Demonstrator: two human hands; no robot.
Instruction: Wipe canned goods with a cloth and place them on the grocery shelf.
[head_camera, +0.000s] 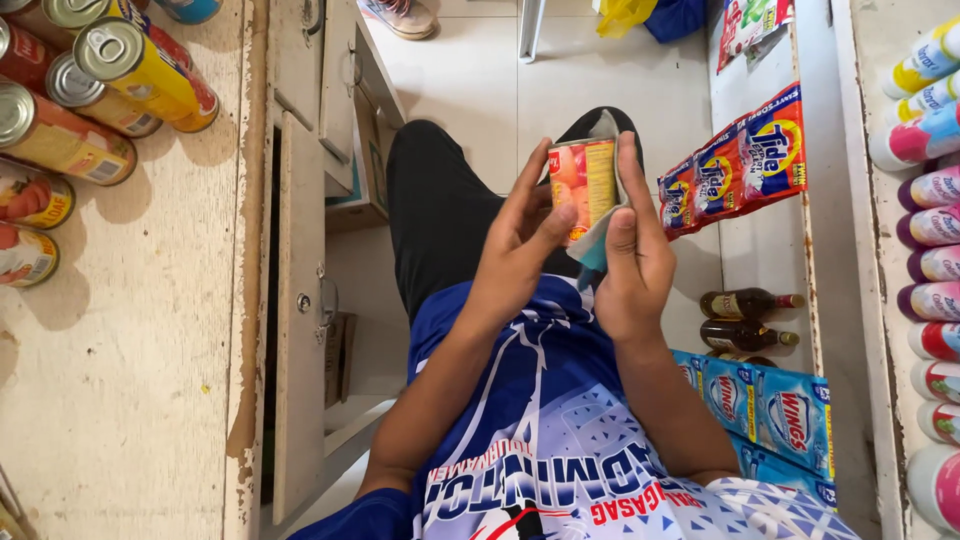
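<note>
1. Between the two hands, in the head view, a small can (582, 187) with a red, orange and yellow label stands upright over the person's lap.
2. The left hand (518, 245) grips the can from its left side: the fingers (530, 190) lie up along the label and the thumb presses near the can's lower edge.
3. The right hand (632, 262) holds a pale cloth (606, 232) against the can's right side; its fingers (630, 170) run up over the cloth, closed on it, and a teal end of the cloth hangs just under the can.
4. Left of the left fingers, well apart, a worn wooden counter (130, 360) bears a cluster of cans (90, 90) lying on their sides, lids toward the camera.
5. Right of the right fingers, near them, red and orange detergent sachets (735, 160) hang in a strip on a shelf edge.
6. Below those, two brown bottles (748, 318) lie on their sides, and blue packets (770, 405) sit beneath them.
7. Far right, a column of white bottles (935, 220) with pink caps runs down the frame edge.
</note>
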